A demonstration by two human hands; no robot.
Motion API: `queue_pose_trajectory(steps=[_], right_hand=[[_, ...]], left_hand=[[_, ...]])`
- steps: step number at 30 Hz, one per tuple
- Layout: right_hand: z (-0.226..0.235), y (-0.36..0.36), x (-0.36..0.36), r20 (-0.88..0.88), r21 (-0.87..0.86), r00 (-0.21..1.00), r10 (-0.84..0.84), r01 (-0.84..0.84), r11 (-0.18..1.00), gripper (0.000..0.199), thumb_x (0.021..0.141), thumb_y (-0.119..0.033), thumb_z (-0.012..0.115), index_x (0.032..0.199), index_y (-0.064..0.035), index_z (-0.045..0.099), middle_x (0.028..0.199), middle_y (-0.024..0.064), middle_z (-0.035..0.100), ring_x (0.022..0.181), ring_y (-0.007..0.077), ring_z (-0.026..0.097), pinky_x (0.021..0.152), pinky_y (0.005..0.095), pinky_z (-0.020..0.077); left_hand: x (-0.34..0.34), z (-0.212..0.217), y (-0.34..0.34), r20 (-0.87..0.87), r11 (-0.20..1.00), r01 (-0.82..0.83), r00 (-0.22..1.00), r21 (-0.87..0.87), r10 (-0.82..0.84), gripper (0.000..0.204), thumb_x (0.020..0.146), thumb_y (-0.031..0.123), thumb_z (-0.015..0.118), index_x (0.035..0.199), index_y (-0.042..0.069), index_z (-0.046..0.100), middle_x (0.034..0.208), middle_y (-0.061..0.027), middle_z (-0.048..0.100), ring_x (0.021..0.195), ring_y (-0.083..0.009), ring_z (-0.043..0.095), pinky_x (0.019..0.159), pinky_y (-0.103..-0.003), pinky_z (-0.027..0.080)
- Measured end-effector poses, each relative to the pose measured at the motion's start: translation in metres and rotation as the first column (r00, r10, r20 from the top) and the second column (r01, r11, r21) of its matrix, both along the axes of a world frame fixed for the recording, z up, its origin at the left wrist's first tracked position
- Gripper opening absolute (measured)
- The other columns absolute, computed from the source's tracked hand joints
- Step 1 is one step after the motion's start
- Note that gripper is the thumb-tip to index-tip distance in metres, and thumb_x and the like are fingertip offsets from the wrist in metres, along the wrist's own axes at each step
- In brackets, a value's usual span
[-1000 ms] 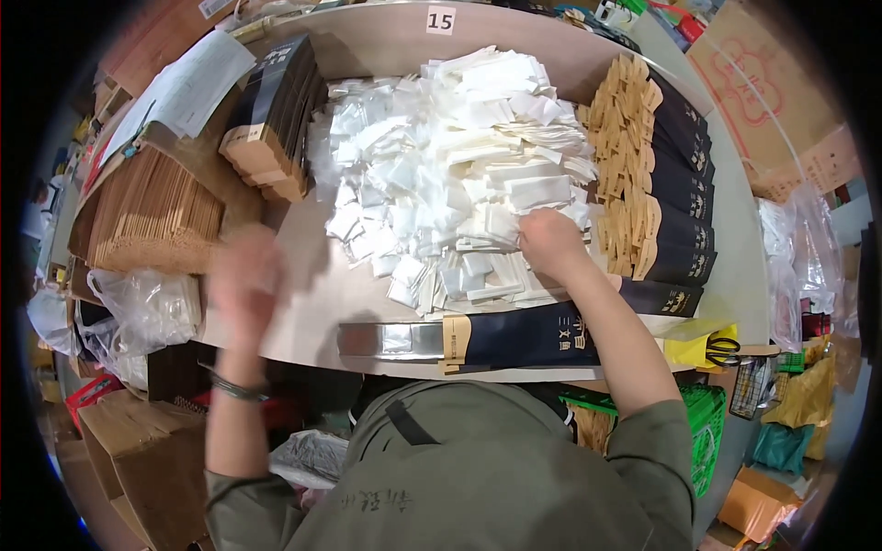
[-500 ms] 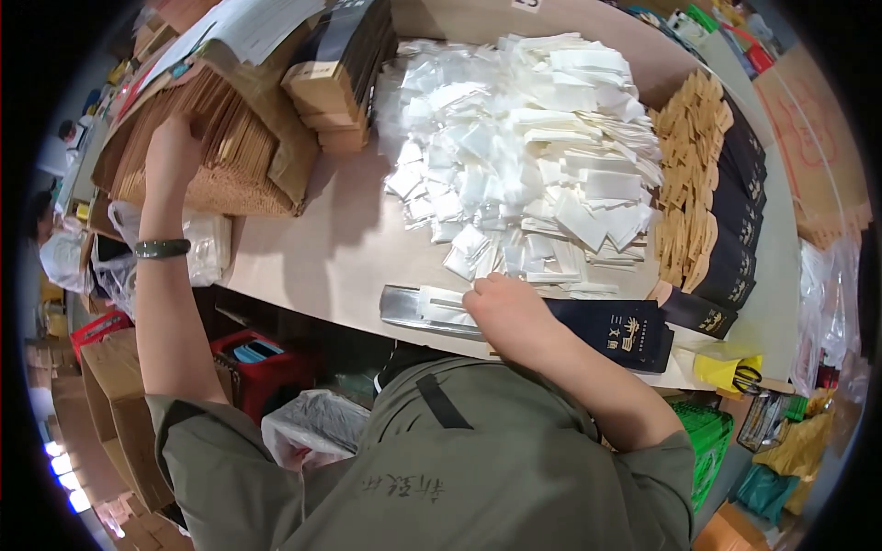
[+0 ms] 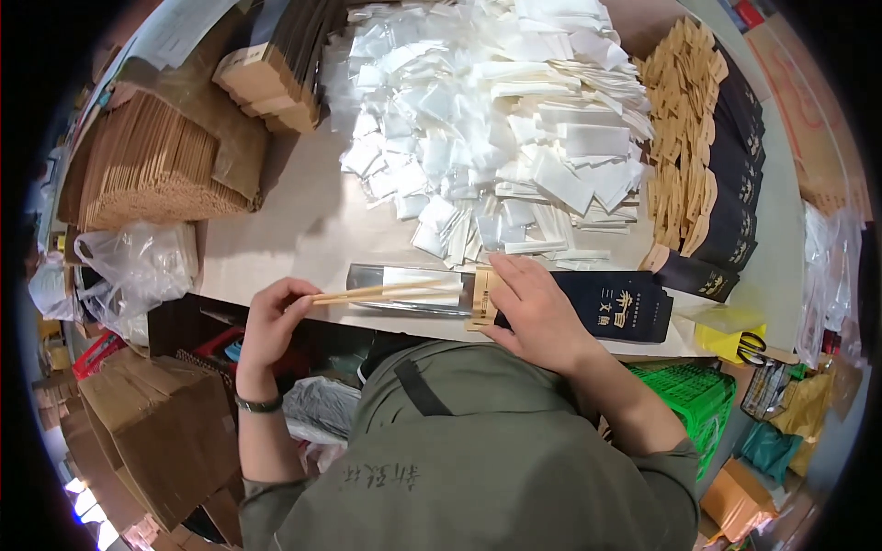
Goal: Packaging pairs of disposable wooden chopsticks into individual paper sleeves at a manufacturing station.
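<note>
A pair of wooden chopsticks (image 3: 372, 292) is pinched by its left end in my left hand (image 3: 274, 321). The other end of the pair lies at the mouth of a black paper sleeve (image 3: 614, 303) with a tan end. Out of that mouth, to the left, extends a clear plastic wrapper (image 3: 366, 275) with a white packet (image 3: 418, 277) in it. Whether the chopsticks are inside or over the wrapper I cannot tell. My right hand (image 3: 531, 312) grips the sleeve across its tan end, thumb at the near edge and fingers on top. The sleeve lies along the table's near edge.
A heap of white and clear packets (image 3: 487, 110) covers the back middle. Dense brown chopsticks (image 3: 156, 156) stand at the left, beside stacked sleeves (image 3: 271, 78). More black sleeves (image 3: 726, 211) overlap at the right. Scissors (image 3: 751, 347) sit in a yellow holder (image 3: 721, 342) by the right edge.
My left hand has come from the brown chopstick bundle down to the sleeve, now with a pair of chopsticks. My right hand has shifted slightly right along the sleeve, uncovering its tan end.
</note>
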State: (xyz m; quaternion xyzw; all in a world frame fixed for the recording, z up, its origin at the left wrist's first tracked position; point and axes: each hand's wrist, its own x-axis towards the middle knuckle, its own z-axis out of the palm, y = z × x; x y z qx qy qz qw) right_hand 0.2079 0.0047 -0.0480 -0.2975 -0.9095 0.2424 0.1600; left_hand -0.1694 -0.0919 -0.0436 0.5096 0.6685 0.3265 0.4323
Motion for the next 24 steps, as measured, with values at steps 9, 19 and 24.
queue_pose_trajectory(steps=[9, 19, 24], right_hand=[[-0.006, -0.004, -0.024, -0.031, 0.026, 0.999, 0.032, -0.032, 0.999, 0.042, 0.068, -0.021, 0.084, 0.098, -0.0012, 0.061, 0.133, 0.0194, 0.054, 0.118, 0.0376, 0.053, 0.099, 0.0471, 0.0441], [-0.012, -0.004, -0.016, -0.034, 0.095, 0.996, -0.085, 0.088, 0.992, 0.040, 0.069, -0.015, 0.079, 0.103, -0.0036, 0.059, 0.126, 0.0216, 0.056, 0.112, 0.0389, 0.055, 0.096, 0.0456, 0.0467], [0.022, 0.000, -0.014, -0.122, 0.105, 0.992, 0.036, -0.023, 0.994, 0.031, 0.071, -0.015, 0.075, 0.098, -0.0075, 0.062, 0.111, 0.0197, 0.059, 0.100, 0.0364, 0.060, 0.087, 0.0441, 0.0500]], left_hand=[[0.125, -0.018, 0.053, -0.221, 0.922, 0.239, 0.959, 0.304, -0.176, 0.012, 0.081, -0.004, 0.072, 0.090, 0.003, 0.072, 0.095, -0.0082, 0.065, 0.081, -0.0205, 0.065, 0.073, -0.029, 0.054], [0.177, 0.000, 0.045, 0.193, 0.962, 0.257, 0.943, 0.087, -0.270, 0.053, 0.083, 0.015, 0.077, 0.128, 0.000, 0.056, 0.118, -0.0168, 0.060, 0.106, -0.0279, 0.062, 0.093, -0.036, 0.050], [0.135, 0.011, 0.049, -0.715, 0.793, 0.516, 0.683, 0.325, -0.151, 0.087, 0.052, 0.018, 0.089, 0.130, 0.007, 0.054, 0.111, -0.0135, 0.059, 0.100, -0.0332, 0.058, 0.099, -0.048, 0.040]])
